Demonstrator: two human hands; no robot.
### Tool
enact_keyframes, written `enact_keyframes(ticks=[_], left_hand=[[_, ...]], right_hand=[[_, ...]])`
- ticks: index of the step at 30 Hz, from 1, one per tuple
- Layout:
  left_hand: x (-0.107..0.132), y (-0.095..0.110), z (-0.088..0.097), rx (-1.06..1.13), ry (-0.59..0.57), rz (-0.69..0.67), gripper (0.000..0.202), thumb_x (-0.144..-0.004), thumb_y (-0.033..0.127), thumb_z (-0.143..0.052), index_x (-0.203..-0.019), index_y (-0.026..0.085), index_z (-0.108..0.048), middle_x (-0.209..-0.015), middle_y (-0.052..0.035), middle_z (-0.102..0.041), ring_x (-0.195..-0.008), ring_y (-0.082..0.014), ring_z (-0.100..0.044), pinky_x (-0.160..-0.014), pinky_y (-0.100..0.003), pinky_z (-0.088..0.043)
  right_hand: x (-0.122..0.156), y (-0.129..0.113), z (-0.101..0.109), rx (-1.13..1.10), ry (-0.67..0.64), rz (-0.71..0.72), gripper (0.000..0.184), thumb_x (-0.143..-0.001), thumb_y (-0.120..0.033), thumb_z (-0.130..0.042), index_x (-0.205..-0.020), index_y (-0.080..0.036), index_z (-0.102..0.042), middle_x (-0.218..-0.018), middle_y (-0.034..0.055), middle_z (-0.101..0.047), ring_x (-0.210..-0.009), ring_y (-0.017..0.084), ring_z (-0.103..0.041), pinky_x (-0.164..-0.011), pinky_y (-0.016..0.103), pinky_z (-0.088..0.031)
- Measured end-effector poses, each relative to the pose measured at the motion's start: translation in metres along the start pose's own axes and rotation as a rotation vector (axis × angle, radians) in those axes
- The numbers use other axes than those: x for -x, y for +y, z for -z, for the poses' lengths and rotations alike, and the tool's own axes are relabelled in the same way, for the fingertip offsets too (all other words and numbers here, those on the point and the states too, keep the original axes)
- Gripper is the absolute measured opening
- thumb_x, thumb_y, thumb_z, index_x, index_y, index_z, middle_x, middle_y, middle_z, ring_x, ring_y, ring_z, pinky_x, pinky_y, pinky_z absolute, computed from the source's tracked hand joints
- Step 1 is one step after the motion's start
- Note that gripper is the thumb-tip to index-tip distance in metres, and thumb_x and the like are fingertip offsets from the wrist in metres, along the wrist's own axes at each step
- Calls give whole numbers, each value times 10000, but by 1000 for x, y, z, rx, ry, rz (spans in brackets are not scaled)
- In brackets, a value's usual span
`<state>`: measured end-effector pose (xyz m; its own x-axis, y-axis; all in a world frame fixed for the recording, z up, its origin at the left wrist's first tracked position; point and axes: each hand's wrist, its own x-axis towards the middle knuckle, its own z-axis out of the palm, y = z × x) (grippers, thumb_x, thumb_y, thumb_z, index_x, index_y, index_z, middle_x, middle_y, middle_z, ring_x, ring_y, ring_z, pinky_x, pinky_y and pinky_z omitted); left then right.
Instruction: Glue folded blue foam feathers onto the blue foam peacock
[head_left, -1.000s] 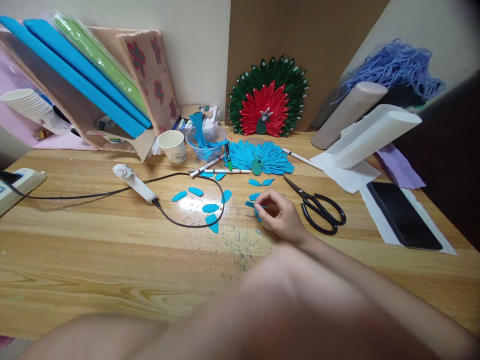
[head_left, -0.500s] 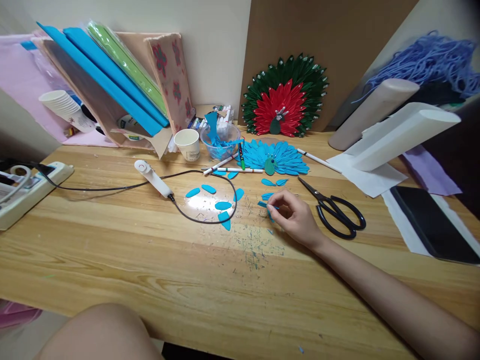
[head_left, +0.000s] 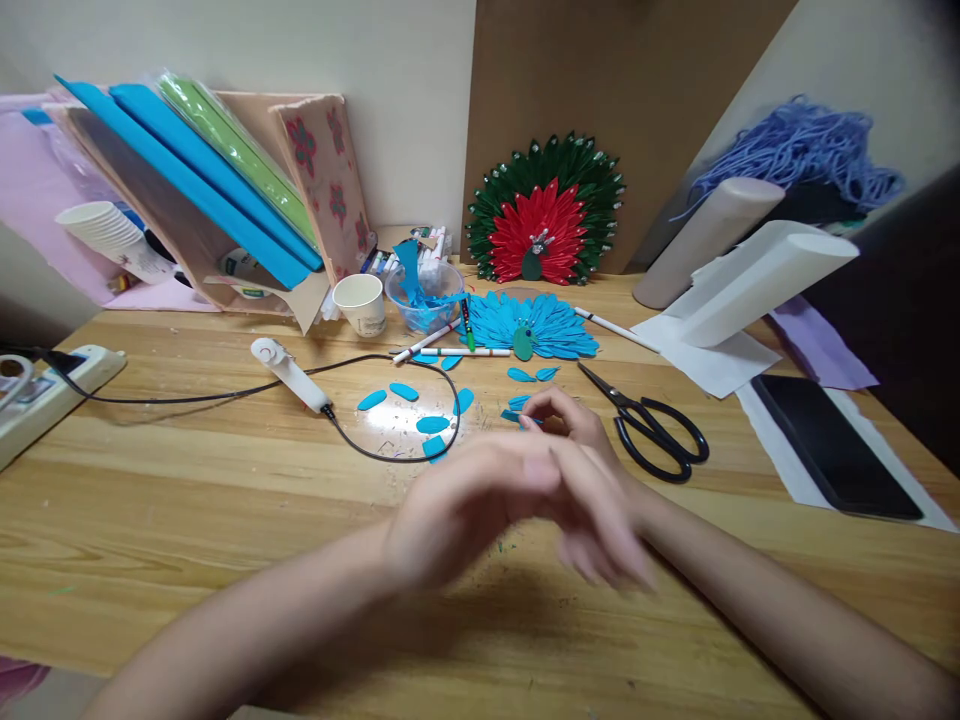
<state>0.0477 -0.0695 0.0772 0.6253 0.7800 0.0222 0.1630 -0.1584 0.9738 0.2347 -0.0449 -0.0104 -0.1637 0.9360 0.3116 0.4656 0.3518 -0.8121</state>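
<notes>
My right hand [head_left: 574, 418] rests on the wooden table [head_left: 225, 520], its fingertips pinched on a small blue paper petal [head_left: 516, 415]. My left hand [head_left: 480, 505] sweeps across in front of it, smeared by motion, so its fingers cannot be read. Several loose blue petals [head_left: 433, 424] lie just left of the hands, inside a loop of black cable. A blue paper peacock fan [head_left: 555, 330] lies flat behind the hands.
Black scissors [head_left: 660, 432] lie to the right, with a dark phone [head_left: 836, 445] beyond them. A white corded tool [head_left: 289, 370], paper cup [head_left: 360, 303], plastic bowl [head_left: 424, 295] and markers [head_left: 465, 352] sit behind. A red-green fan [head_left: 544, 215] leans on the board; a power strip [head_left: 45, 385] lies far left.
My left forearm and hand have swung up from below into the middle, over my right wrist. My right hand stays pinched on the blue petal at about the same spot.
</notes>
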Motion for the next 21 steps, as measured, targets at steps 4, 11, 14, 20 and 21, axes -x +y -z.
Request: enact_keyframes(ticks=[4, 11, 14, 20, 21], left_hand=[[-50, -36, 2, 458, -168, 532, 650, -830, 592, -268, -452, 141, -543, -422, -36, -491, -345, -69, -364, -365, -221, -222], [-62, -71, 6, 700, -100, 591, 527, -809, 572, -429, -740, 105, -664, -705, -64, -648, -547, -85, -545, -470, -188, -354], [-61, -74, 8, 686, -82, 529, 350, -794, 438, -546, -761, 112, -669, -750, -64, -660, -581, -87, -561, -517, -194, -396], [-62, -78, 10, 566, -87, 454, 243, -804, 325, -567, -756, 103, -654, -757, -78, -658, -567, -84, -566, -499, -192, -398], [-63, -78, 10, 540, -67, 449, 237, -809, 312, -560, -740, 101, -643, -752, -76, -656, -557, -82, -564, -494, -194, -399]], right_hand=[[-6, 4, 7, 91, 81, 81, 52, -842, -245, -531, -814, -204, -546, -773, 31, -571, -714, 164, -550, -660, 302, -456], [-11, 6, 13, 218, 125, 262, 44, -832, -218, -569, -833, -238, -608, -868, 56, -589, -891, 217, -555, -813, 406, -438], [-11, 4, 12, 221, 118, 284, 40, -821, -222, -590, -832, -234, -627, -887, 63, -574, -888, 214, -549, -797, 405, -441], [-10, 3, 10, 218, 77, 276, 45, -813, -214, -598, -829, -230, -637, -901, 66, -567, -892, 214, -532, -795, 403, -448], [-9, 4, 10, 220, 70, 276, 47, -813, -212, -597, -829, -227, -639, -907, 67, -563, -895, 213, -530, -797, 400, -449]])
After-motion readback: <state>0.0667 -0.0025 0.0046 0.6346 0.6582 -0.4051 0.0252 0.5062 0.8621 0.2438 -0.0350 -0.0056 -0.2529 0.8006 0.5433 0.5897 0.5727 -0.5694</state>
